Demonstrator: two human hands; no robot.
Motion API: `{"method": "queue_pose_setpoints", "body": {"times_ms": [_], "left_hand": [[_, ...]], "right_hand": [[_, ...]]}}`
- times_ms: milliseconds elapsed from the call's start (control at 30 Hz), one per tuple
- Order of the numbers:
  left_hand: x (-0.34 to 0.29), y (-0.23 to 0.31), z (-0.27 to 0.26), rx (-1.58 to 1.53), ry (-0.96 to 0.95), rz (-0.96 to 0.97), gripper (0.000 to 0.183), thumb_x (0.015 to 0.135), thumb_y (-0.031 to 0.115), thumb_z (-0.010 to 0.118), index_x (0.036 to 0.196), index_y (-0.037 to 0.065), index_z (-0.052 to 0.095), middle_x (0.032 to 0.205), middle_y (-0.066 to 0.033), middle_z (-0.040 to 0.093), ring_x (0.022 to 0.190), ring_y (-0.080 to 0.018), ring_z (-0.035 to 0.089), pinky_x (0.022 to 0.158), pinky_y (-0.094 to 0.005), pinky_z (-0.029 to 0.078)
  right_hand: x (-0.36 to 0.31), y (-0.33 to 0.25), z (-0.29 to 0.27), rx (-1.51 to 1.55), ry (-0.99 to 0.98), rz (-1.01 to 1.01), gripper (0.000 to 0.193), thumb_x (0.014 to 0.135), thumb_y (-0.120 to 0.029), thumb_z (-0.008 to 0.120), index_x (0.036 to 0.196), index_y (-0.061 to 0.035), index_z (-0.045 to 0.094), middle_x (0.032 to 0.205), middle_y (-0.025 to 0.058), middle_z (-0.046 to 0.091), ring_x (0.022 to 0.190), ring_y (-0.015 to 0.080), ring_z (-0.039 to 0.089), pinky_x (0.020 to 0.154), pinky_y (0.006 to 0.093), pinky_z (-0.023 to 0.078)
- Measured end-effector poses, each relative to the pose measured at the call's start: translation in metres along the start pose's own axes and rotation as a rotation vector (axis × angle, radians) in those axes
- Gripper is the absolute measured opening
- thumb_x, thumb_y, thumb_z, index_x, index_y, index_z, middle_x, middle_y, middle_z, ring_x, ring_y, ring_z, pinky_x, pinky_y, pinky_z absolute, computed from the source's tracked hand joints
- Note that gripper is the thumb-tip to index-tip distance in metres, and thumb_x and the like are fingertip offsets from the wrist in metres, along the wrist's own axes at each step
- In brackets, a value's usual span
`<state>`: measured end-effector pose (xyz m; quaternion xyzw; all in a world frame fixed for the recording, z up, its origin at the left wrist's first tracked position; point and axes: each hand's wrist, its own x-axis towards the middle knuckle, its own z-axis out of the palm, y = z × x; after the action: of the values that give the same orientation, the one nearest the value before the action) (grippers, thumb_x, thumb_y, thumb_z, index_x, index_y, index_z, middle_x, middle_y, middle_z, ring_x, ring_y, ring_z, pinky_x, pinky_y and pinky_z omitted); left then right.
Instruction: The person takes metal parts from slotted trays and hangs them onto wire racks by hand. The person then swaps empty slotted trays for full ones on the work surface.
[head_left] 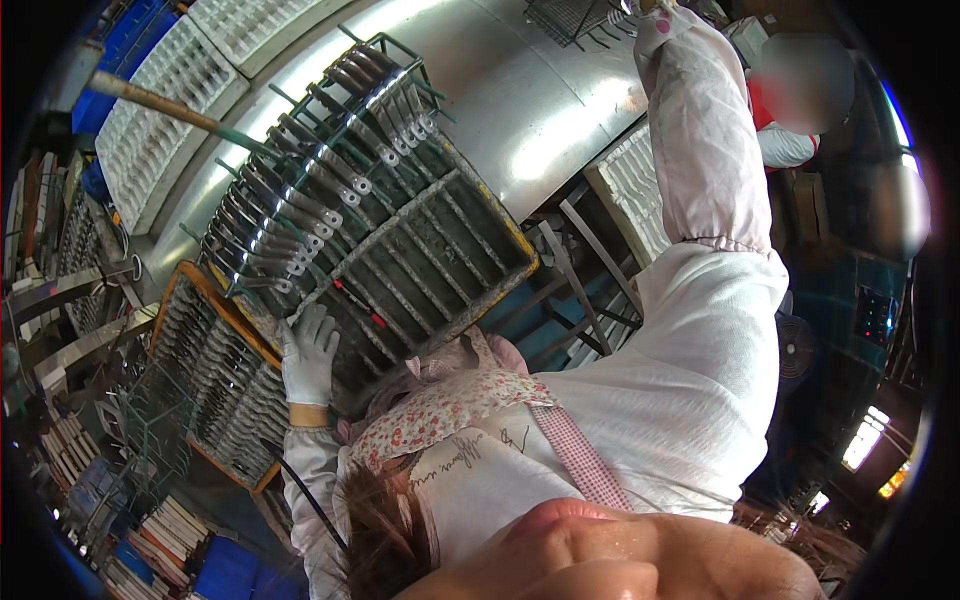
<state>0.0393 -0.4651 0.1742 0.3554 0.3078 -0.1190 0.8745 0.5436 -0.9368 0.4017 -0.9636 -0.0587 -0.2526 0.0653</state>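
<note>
One grey slotted tray with a yellow rim [534,262]; more than a dozen shiny silver metal handles with pierced ends [342,170]; three white ribbed rectangular trays [165,130]; one slender brown wooden rod [150,100]; two hands, comprising one white-gloved left hand [312,352] and one right hand [655,6].

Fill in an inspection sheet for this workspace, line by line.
Surface: shiny metal tabletop, with bright glare.
Job's things: shiny metal pieces with holed ends, lined up in a green wire rack; dark slotted tray beside them, many slots bare.
Clutter: white moulded trays at upper left; wooden-handled tool jutting across; small red item on the slotted tray.
Grippers: gloved left hand at the slotted tray's edge, grip unclear; right hand mostly cut off at the top.
Cables: black cable along the left sleeve.
Surroundings: another person's sleeve at upper right; blue bin at lower left.
</note>
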Motion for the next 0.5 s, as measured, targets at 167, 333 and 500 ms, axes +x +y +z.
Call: {"method": "queue_pose_setpoints", "body": {"times_ms": [167, 333, 500], "left_hand": [[-0.004, -0.003, -0.022, -0.007, 0.039, -0.018, 0.072, 0.094, 0.059, 0.034, 0.142, 0.006, 0.032, 0.146, -0.0118, 0.034, 0.132, -0.0262, 0.034, 0.109, -0.0385, 0.023], [-0.014, -0.008, -0.044, -0.09, 0.116, 0.002, 0.069, 0.096, 0.054, 0.034, 0.139, 0.0, 0.034, 0.145, -0.0139, 0.035, 0.134, -0.0288, 0.032, 0.11, -0.04, 0.024], [0.004, -0.007, -0.074, -0.142, 0.268, 0.011, 0.059, 0.097, 0.045, 0.037, 0.134, -0.001, 0.041, 0.138, -0.0174, 0.045, 0.124, -0.0281, 0.044, 0.102, -0.0385, 0.034]], "right_hand": [[-0.002, 0.025, 0.003, -0.024, -0.182, -0.067, 0.018, 0.074, -0.014, 0.068, 0.092, -0.0103, 0.07, 0.074, 0.0132, 0.068, 0.068, 0.0265, 0.066, 0.065, 0.0363, 0.052], [-0.028, 0.04, -0.002, 0.173, -0.306, 0.044, 0.017, 0.077, -0.014, 0.066, 0.092, -0.0076, 0.07, 0.073, 0.0147, 0.067, 0.067, 0.0268, 0.066, 0.063, 0.0362, 0.052], [-0.02, 0.134, 0.013, -0.115, -0.496, 0.084, 0.042, 0.088, -0.042, 0.052, 0.121, -0.0159, 0.06, 0.113, 0.0132, 0.064, 0.104, 0.0329, 0.06, 0.085, 0.0387, 0.047]]}}
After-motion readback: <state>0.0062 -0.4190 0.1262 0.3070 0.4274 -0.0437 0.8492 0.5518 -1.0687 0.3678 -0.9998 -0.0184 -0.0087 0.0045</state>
